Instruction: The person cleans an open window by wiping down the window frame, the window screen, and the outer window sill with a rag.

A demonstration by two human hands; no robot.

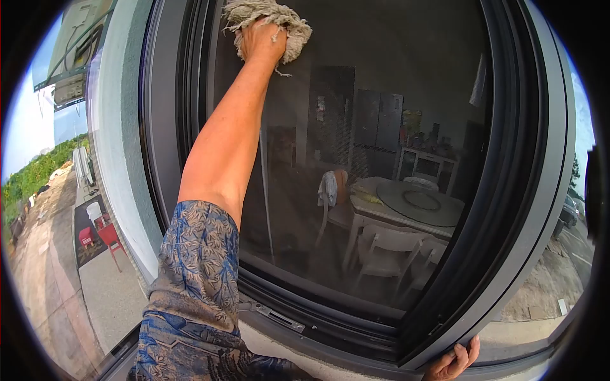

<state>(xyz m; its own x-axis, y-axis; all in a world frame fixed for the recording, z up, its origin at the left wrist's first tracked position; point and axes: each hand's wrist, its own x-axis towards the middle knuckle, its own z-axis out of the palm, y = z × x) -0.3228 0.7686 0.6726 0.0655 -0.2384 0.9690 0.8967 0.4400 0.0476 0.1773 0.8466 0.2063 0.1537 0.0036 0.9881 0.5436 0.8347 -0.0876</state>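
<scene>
My left hand (262, 43) reaches up to the top left of the window and grips a beige, shaggy cloth (295, 32), which lies against the dark window pane (279, 120). The bare forearm and a blue-and-tan patterned sleeve cross the pane's left side. Down at the lower right, the fingers of my right hand (456, 362) curl at the bottom corner of the grey window frame (502, 292); its palm and wrist are cut off by the image edge.
Through the pane show a round-topped table (416, 203), chairs (387, 251) and a fridge (378, 120). A metal window stay (279, 317) sits on the lower sill. Outside at left are a pale wall (121, 146), a red chair (110, 236) and paving far below.
</scene>
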